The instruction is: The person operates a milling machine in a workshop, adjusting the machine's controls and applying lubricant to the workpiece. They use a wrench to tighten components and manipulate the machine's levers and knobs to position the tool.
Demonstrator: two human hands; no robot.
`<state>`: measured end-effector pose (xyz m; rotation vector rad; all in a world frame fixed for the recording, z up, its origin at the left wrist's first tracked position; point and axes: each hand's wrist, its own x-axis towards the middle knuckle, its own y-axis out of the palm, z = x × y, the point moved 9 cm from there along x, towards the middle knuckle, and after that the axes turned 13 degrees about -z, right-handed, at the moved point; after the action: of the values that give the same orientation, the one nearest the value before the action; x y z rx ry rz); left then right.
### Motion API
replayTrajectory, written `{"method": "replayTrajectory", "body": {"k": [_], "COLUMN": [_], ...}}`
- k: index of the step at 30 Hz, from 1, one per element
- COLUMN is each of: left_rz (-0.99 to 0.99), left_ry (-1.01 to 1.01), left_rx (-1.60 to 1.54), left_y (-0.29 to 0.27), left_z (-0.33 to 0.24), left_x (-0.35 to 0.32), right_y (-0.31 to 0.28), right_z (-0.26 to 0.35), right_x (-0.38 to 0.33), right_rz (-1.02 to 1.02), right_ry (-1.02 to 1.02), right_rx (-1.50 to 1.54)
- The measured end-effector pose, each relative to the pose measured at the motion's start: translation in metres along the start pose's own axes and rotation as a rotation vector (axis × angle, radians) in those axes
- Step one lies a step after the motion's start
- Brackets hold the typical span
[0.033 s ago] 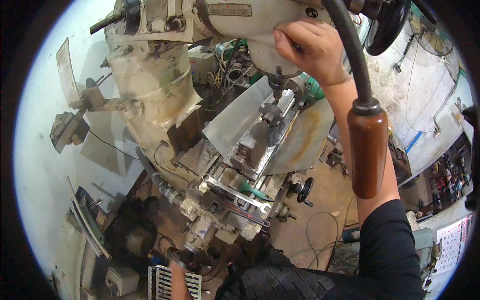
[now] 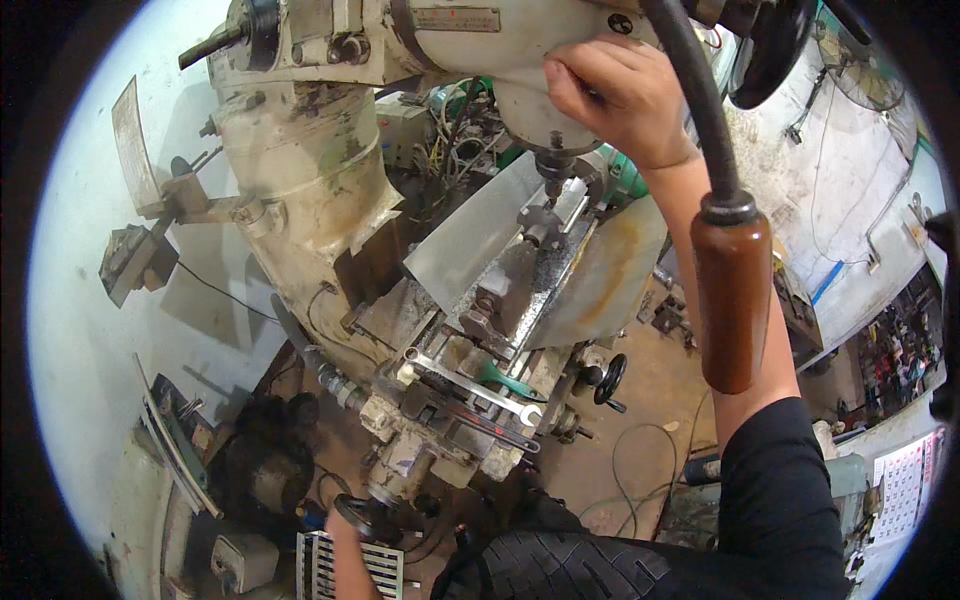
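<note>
My right hand (image 2: 625,100) is raised to the cream head of a milling machine (image 2: 545,45). Its fingers are curled; whatever they hold is hidden behind them. In front of my right forearm hangs a bent lever with a brown grip (image 2: 733,300), close to the camera. My left hand (image 2: 345,525), low in the picture, is at the rim of a black handwheel (image 2: 368,518); its fingers do not show clearly. Below the head, the spindle with its tool (image 2: 552,175) stands over a metal block (image 2: 540,225) on the machine table, among metal chips.
A combination wrench (image 2: 475,388), a dark adjustable wrench (image 2: 490,430) and a green-handled brush (image 2: 505,380) lie at the table's near end. Sheet-metal guards (image 2: 475,235) flank the table. Another handwheel (image 2: 608,382) sticks out at the right. A loose cable (image 2: 625,480) crosses the floor.
My left hand has moved slightly up along the handwheel's rim. The brown-gripped lever has shifted a little up and left. My right hand stays where it was.
</note>
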<state>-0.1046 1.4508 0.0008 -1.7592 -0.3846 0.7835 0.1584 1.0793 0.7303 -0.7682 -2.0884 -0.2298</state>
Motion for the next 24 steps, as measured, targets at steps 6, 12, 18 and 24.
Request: {"method": "replayTrajectory", "body": {"k": [6,12,18,24], "left_rz": [0.059,0.051,-0.052,0.306], "left_ry": [0.034,0.155,-0.026,0.446], "left_rx": [0.003,-0.073,0.060,0.033], "left_y": [-0.024,0.040,-0.069,0.024], "left_z": [0.002,-0.042,0.004,-0.051], "left_x": [-0.059,-0.024,-0.003,-0.085], "right_y": [-0.001,-0.002,0.005,0.004], "right_z": [0.002,0.003,0.000,0.003], "right_x": [-0.002,0.000,-0.002,-0.003], "right_rz": [-0.028,-0.068,-0.003,-0.042], "right_ry": [-0.014,-0.051,-0.018,-0.013], "right_rx": [-0.084,-0.073,-0.098,-0.100]}}
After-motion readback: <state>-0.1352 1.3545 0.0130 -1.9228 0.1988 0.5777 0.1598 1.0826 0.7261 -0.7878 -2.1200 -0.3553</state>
